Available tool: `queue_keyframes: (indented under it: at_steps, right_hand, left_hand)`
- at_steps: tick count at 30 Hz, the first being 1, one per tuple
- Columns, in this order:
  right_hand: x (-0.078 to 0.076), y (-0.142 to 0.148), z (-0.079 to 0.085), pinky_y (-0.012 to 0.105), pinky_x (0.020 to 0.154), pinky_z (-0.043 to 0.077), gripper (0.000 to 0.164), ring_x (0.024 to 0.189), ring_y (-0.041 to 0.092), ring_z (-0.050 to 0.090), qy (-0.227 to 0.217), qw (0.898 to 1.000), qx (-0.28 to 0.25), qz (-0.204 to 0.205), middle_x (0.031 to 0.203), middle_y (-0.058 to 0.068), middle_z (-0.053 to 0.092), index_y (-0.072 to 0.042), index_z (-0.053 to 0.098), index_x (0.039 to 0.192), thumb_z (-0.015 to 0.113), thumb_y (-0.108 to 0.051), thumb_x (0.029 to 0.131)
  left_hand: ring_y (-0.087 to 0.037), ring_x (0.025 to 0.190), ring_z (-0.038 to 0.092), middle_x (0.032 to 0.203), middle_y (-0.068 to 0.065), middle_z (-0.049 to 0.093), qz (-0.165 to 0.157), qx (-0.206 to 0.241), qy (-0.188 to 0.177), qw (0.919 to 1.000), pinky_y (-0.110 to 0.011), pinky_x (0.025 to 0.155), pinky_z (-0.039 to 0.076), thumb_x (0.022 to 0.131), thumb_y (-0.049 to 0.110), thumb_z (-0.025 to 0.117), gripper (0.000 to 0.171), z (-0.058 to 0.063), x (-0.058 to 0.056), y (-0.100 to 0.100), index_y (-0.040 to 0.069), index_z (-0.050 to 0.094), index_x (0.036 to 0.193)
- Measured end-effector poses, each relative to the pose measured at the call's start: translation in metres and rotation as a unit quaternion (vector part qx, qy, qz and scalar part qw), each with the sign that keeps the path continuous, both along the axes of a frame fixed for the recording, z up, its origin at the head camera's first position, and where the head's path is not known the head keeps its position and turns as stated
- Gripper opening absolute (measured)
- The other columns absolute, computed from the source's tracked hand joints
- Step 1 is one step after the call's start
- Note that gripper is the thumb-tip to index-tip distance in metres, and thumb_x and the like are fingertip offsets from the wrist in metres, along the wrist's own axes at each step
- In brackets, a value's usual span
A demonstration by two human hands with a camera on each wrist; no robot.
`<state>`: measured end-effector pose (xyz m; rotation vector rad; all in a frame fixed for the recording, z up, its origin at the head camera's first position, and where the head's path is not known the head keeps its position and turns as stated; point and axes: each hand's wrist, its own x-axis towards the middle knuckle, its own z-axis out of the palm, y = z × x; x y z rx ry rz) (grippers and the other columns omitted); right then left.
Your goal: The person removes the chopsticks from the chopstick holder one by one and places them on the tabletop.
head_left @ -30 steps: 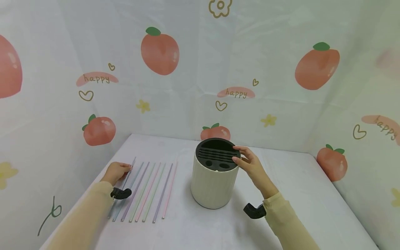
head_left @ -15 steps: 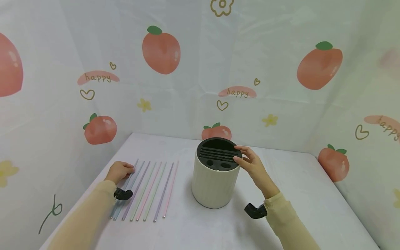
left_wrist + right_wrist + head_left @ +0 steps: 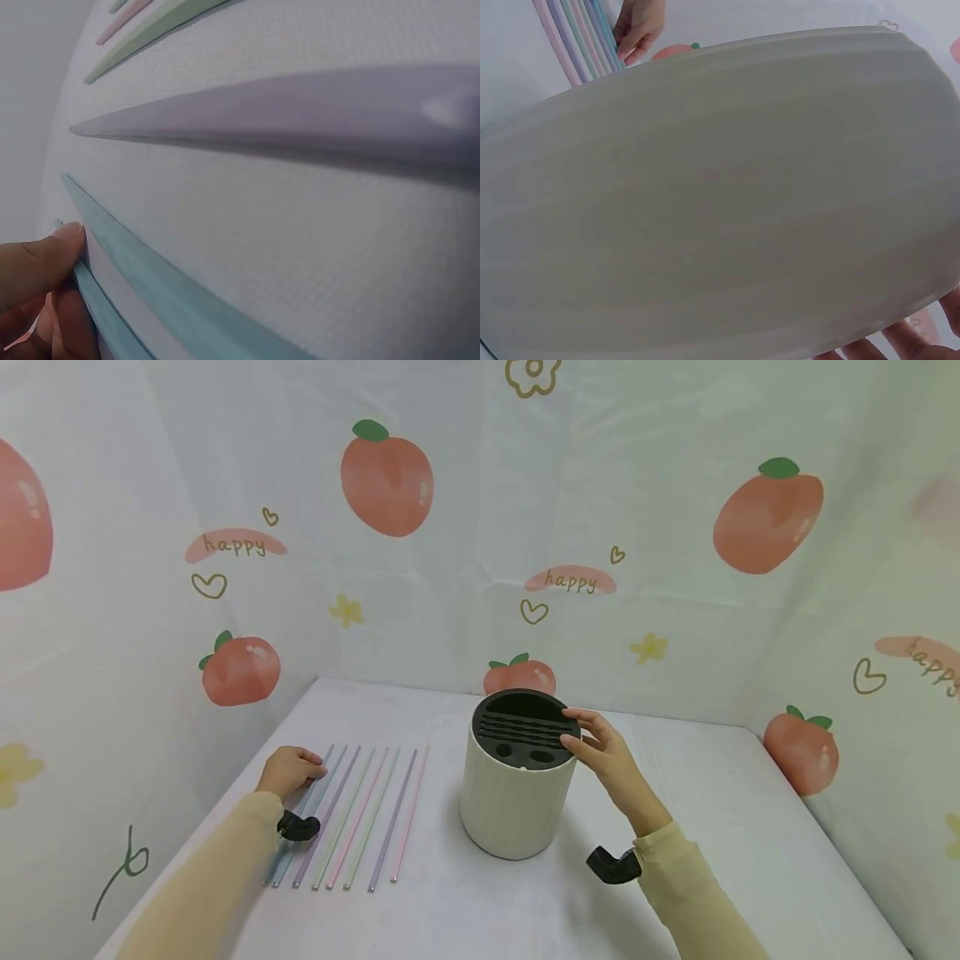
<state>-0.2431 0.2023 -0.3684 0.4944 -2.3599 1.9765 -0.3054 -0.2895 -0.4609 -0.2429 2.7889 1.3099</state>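
Note:
With its thumb and fingers, my left hand (image 3: 291, 770) pinches a light blue chopstick (image 3: 112, 322), leftmost in a row, near its thin end. A second light blue chopstick (image 3: 176, 300) lies just beside it, then a purple chopstick (image 3: 300, 109). At centre stands a ribbed cream utensil holder (image 3: 513, 810) whose black insert (image 3: 517, 753) has slots and round holes. My right hand (image 3: 611, 768) rests at the right of its rim, thumb and fingers spread. In the right wrist view the holder's wall fills most of the frame, with fingertips (image 3: 904, 341) along its lower edge.
More pastel chopsticks in green, pink and purple, such as a pink chopstick (image 3: 408, 822), lie side by side between my left hand and the holder. A white cloth covers the table (image 3: 675, 777). Behind it hangs a white curtain (image 3: 450, 610) printed with peaches.
My left hand has shifted slightly right with the leftmost blue chopstick, which now lies closer to the second blue one. The right hand has stayed on the holder's rim.

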Motion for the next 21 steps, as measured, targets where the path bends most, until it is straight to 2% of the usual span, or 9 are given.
queue_keyframes:
  at_steps: [13,21]
  right_hand:
    - [-0.0012,-0.0011,-0.0009,0.021,0.096,0.046,0.045,0.112,0.008,0.056,-0.004,1.000,0.012,0.001,0.138,0.018,0.044,-0.002,0.042,0.139,0.056,-0.016,0.098]
    - [-0.0044,-0.0017,-0.0027,0.023,0.096,0.046,0.046,0.113,0.010,0.056,-0.006,1.000,0.012,-0.001,0.134,0.011,0.046,-0.004,0.043,0.138,0.058,-0.018,0.097]
  left_hand:
    - [-0.012,0.062,0.056,0.070,-0.001,0.063,-0.003,-0.007,0.003,1.0000,-0.024,0.057,0.047,0.080,0.009,0.073,0.024,0.0029,0.0033,-0.0013,-0.009,0.067,0.095]
    - [-0.010,0.064,0.057,0.074,-0.001,0.065,-0.006,0.014,-0.006,0.9999,-0.022,0.059,0.048,0.081,0.011,0.073,0.028,0.0005,0.0002,-0.0079,-0.010,0.067,0.098]
